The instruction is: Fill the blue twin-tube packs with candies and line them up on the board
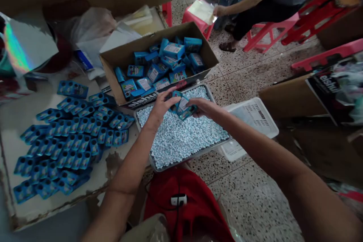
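Observation:
My left hand [164, 105] grips the left side of a small blue box [183, 106], thumb across its top. On the box's right side is my right hand [200, 106], its fingers curled and partly hidden. Both hands are over a tray [154, 164] full of small pale blue and white pellets [181, 136]. Behind the tray, a cardboard carton [210, 58] holds many blue printed boxes [172, 50]. To the left, rows of blue boxes with round dark holes [76, 124] stand close together on the table.
The worn table [113, 162] has a chipped edge. Plastic bags [93, 26] lie behind. A white perforated basket [255, 117] is right of the tray, beneath my right forearm. Further back, a person's hand [219, 10] touches papers on a red stool [202, 24].

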`<state>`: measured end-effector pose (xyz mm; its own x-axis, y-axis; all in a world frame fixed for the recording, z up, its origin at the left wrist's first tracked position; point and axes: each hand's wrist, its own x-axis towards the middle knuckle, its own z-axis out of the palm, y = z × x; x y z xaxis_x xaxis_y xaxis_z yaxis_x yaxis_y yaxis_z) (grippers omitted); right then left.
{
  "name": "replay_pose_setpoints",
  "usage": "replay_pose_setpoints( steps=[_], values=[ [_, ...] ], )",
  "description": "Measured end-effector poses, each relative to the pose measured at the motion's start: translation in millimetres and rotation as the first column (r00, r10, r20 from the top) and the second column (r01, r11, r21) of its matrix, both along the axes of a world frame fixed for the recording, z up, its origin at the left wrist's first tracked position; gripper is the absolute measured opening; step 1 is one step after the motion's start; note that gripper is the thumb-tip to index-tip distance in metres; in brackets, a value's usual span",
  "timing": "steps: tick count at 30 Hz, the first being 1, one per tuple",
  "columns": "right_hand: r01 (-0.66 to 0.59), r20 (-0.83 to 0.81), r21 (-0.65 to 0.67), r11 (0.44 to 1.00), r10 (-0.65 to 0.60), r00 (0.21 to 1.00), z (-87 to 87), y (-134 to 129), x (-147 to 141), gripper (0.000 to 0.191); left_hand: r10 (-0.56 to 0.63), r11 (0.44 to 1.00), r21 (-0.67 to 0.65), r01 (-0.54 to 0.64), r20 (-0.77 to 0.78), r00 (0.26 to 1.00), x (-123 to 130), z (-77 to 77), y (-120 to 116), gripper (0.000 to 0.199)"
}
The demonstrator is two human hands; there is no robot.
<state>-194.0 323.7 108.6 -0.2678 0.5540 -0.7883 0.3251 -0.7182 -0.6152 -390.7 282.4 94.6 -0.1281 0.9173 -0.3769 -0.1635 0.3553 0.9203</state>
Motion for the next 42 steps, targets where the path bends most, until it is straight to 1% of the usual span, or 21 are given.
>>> replay_pose_setpoints(
  steps=[2,4,6,9,11,14,16,18,20,21,23,25,27,29,31,33,34,36,39,40,42],
  values=[
    [-0.063,0.008,0.037,0.997,0.063,0.998,-0.3,-13.8,12.6,0.025,-0.090,0.995,-0.052,0.084,-0.115,0.989,16.2,-10.3,-7.1,0.059],
    [-0.053,0.046,0.045,0.998,0.051,0.998,-3.1,-25.6,23.7,0.027,-0.155,0.985,-0.106,0.138,-0.172,0.973,29.0,-18.5,-13.0,0.058],
    [-0.031,0.062,0.026,0.999,0.030,0.998,-7.6,-34.7,33.2,0.028,-0.190,0.977,-0.132,0.167,-0.186,0.964,38.6,-23.5,-18.1,0.056],
    [-0.027,0.017,0.016,1.000,0.026,1.000,-13.6,-43.5,43.2,0.027,-0.200,0.973,-0.140,0.182,-0.129,0.971,49.2,-26.1,-24.1,0.057],
    [-0.027,-0.014,0.024,0.999,0.027,1.000,-15.7,-46.5,47.0,0.029,-0.191,0.975,-0.131,0.178,-0.090,0.977,54.7,-26.7,-27.3,0.053],
    [-0.047,-0.044,0.031,0.998,0.048,0.998,-17.5,-48.3,50.7,0.031,-0.168,0.979,-0.139,0.152,-0.118,0.979,59.8,-27.9,-31.4,0.047],
    [-0.045,-0.053,0.009,0.999,0.045,0.998,-19.3,-49.8,55.0,0.030,-0.142,0.976,-0.180,0.119,-0.118,0.983,59.4,-29.2,-33.4,0.046],
    [0.023,-0.022,-0.008,1.000,-0.023,0.999,-21.7,-53.2,62.2,0.032,-0.104,0.964,-0.251,0.087,-0.056,0.993,55.8,-31.1,-35.1,0.049],
    [0.153,0.005,0.052,0.987,-0.154,0.988,-24.5,-59.0,70.7,0.037,-0.036,0.937,-0.347,0.042,0.024,0.999,51.0,-34.0,-37.1,0.052],
    [0.229,-0.008,0.098,0.968,-0.229,0.973,-26.2,-62.7,74.2,0.039,0.003,0.919,-0.395,0.021,0.060,0.998,49.2,-35.9,-38.4,0.055],
    [0.389,-0.094,0.155,0.908,-0.378,0.921,-30.6,-70.8,76.9,0.040,0.071,0.877,-0.480,0.003,0.137,0.988,48.5,-40.7,-41.6,0.063],
    [0.517,-0.182,0.126,0.847,-0.493,0.851,-36.8,-78.2,72.5,0.041,0.109,0.840,-0.542,0.025,0.214,0.971,51.8,-46.1,-45.1,0.072],
    [0.587,-0.210,0.068,0.806,-0.564,0.799,-43.7,-82.8,63.8,0.038,0.131,0.822,-0.568,0.041,0.259,0.957,56.4,-51.2,-48.4,0.078],
    [0.637,-0.183,0.032,0.770,-0.622,0.761,-49.1,-83.1,56.4,0.038,0.139,0.833,-0.552,0.034,0.269,0.953,58.6,-55.7,-50.9,0.078],
    [0.682,-0.151,0.023,0.731,-0.672,0.725,-50.8,-79.3,55.0,0.051,0.142,0.846,-0.533,0.012,0.246,0.959,56.8,-59.3,-52.3,0.075],
    [0.691,-0.140,0.009,0.723,-0.683,0.717,-48.4,-73.2,58.8,0.061,0.148,0.845,-0.535,-0.006,0.222,0.964,53.3,-61.9,-52.7,0.072],
    [0.677,-0.140,-0.015,0.736,-0.672,0.727,-46.0,-70.1,61.1,0.061,0.155,0.842,-0.539,-0.014,0.217,0.964,52.2,-62.7,-52.9,0.070],
    [0.653,-0.151,-0.081,0.753,-0.657,0.739,-40.7,-65.3,62.7,0.052,0.166,0.848,-0.530,-0.016,0.236,0.957,54.1,-63.3,-54.0,0.068],
    [0.650,-0.186,-0.209,0.731,-0.682,0.707,-36.2,-65.4,52.2,0.021,0.175,0.896,-0.442,-0.038,0.274,0.946,68.3,-62.2,-58.8,0.069],
    [0.645,-0.193,-0.251,0.722,-0.690,0.697,-36.3,-67.4,46.0,0.017,0.175,0.916,-0.397,-0.052,0.282,0.943,74.6,-61.6,-61.5,0.069],
    [0.615,-0.196,-0.335,0.714,-0.691,0.695,-38.3,-73.1,34.1,0.027,0.175,0.946,-0.314,-0.084,0.274,0.946,85.5,-60.5,-67.9,0.073]
  ],
)
